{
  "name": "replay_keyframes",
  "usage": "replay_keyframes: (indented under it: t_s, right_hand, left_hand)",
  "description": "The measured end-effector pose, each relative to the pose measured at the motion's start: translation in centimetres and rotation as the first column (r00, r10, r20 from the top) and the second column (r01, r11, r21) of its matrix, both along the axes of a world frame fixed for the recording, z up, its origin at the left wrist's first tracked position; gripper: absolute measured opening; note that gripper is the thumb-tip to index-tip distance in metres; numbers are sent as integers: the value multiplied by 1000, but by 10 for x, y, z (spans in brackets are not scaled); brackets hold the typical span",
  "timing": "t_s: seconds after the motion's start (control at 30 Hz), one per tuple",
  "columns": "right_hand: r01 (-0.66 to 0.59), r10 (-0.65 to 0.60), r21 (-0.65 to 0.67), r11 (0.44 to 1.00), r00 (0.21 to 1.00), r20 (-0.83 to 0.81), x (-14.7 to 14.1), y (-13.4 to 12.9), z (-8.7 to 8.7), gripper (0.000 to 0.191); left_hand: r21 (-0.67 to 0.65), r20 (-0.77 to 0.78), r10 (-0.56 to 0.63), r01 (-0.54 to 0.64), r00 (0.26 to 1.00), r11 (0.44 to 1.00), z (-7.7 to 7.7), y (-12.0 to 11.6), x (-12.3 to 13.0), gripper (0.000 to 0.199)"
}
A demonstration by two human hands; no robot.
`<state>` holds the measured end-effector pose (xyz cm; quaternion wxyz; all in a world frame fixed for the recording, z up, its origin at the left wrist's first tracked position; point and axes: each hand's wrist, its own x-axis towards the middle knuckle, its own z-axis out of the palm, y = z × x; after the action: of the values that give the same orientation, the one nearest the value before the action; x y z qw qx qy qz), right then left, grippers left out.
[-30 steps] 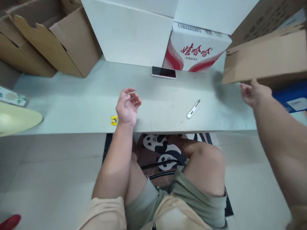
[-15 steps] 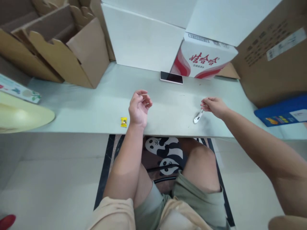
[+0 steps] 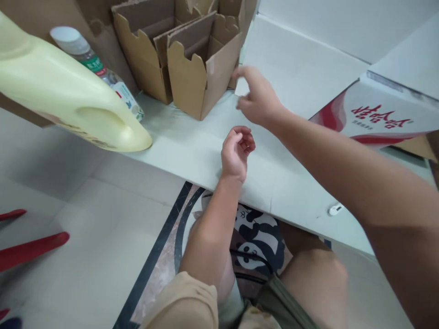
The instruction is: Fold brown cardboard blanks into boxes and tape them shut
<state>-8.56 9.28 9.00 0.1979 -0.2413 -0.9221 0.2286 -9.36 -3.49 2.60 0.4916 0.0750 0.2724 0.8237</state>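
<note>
My left hand (image 3: 237, 155) hovers above the table near its front edge, palm turned up, fingers loosely curled and apart, nothing visible in it. My right hand (image 3: 259, 95) reaches across to the left, beside the front corner of an open cardboard box (image 3: 187, 84). Its thumb and forefinger are spread, slightly blurred, and only a white surface shows between them. A small slim white tool with a dark slot (image 3: 335, 209) lies on the table (image 3: 274, 183), partly covered by my right forearm. The yellow-wrapped sweet and the phone are out of sight.
A large pale yellow jug (image 3: 85, 100) leans over the table's left end, with a white-capped bottle (image 3: 70, 41) behind it. Another open cardboard box (image 3: 147, 68) stands at the back. A white and red carton (image 3: 373, 114) is at right. Red objects (image 3: 34, 251) show at lower left.
The view has turned left. My right hand has let go of the white tool, which now lies on the table, and has swung left towards the cardboard boxes. My left hand's fingers are more curled.
</note>
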Motion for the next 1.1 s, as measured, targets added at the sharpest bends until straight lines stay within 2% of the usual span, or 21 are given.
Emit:
replay_keyframes:
  t_s: [0.03,0.1,0.17,0.23,0.3,0.4,0.47,0.5,0.6,0.67,0.73,0.8,0.87,0.93,1.0,1.03,1.1]
  right_hand:
    - [-11,11,52,999,1000,-3,-20,-5,8,61]
    - [-32,14,170,985,995,104,-52,-14,19,69]
    - [-26,-37,267,963,973,226,-71,-19,25,68]
    - [31,-128,316,948,949,290,-75,-18,27,53]
    - [105,-211,324,940,926,312,-65,-11,28,36]
    - [201,-301,332,922,910,285,-22,-1,29,36]
    - [244,-326,341,908,922,208,24,1,28,23]
    - [269,-319,321,908,941,113,50,-2,27,16]
    - [218,-205,311,925,976,-77,133,-25,24,12]
    - [194,-117,382,904,969,-217,184,-53,21,18]
    - [202,-61,458,866,951,-304,226,-85,16,21]
    - [243,-85,482,842,942,-326,257,-115,8,23]
    - [324,-171,480,815,927,-335,278,-137,-3,23]
    - [486,-307,461,743,859,-411,292,-149,-18,23]
    - [656,-441,370,658,734,-517,299,-152,-33,27]
    - [713,-505,281,643,670,-544,301,-151,-40,34]
    - [747,-627,42,664,587,-512,299,-149,-51,50]
  left_hand:
    - [-4,-2,6,-6,1000,1000,1,1,-2,19]
    - [-3,-18,18,-18,1000,1000,2,2,-5,21]
    - [2,-42,30,-30,999,1000,1,3,-7,21]
    - [6,-65,47,-46,997,999,-2,3,-9,19]
    - [4,-94,73,-73,993,997,-4,2,-11,16]
    - [-18,-166,168,-174,972,985,-10,0,-14,13]
    - [-37,-233,265,-281,936,959,-13,-2,-15,14]
    - [-44,-271,315,-339,910,940,-14,-2,-15,14]
    - [-51,-397,416,-473,818,880,-18,-2,-14,13]
    - [-17,-479,418,-484,772,875,-17,0,-10,9]
    - [50,-552,345,-383,759,922,-14,1,-2,12]
    - [112,-628,210,-180,749,977,-8,1,9,19]
    - [127,-716,71,30,695,991,-1,-2,22,22]
    - [104,-772,-6,135,635,985,3,-5,33,19]
    - [80,-776,-28,143,630,986,3,-6,40,14]
    - [73,-761,-32,135,647,988,1,-6,42,14]
    - [79,-727,-35,135,685,988,-3,-5,44,15]
